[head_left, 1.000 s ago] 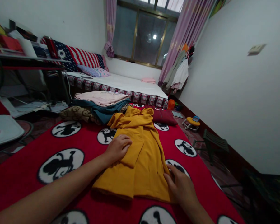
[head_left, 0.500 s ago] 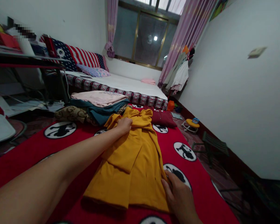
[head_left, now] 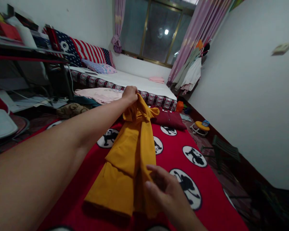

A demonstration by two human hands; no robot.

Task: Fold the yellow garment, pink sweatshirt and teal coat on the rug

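Observation:
A mustard-yellow garment [head_left: 127,154] lies partly folded on a red blanket [head_left: 173,150] printed with black-and-white cartoon circles. My left hand [head_left: 130,94] is stretched far forward, closed on the garment's far end and holding it up off the blanket. My right hand [head_left: 165,191] is near me at the garment's right edge, fingers curled around the cloth there. The near part of the garment still rests on the blanket.
A dark red folded cloth [head_left: 170,119] lies beyond the garment. Folded pink and teal clothes [head_left: 98,95] are stacked at the left. A bed [head_left: 135,84] stands by the window. A small green stool [head_left: 225,152] and a toy [head_left: 199,126] sit along the right wall.
My left hand slid from the garment's middle to its far end, gripped it and raised it. My right hand went from lying flat on the right edge to curling around it.

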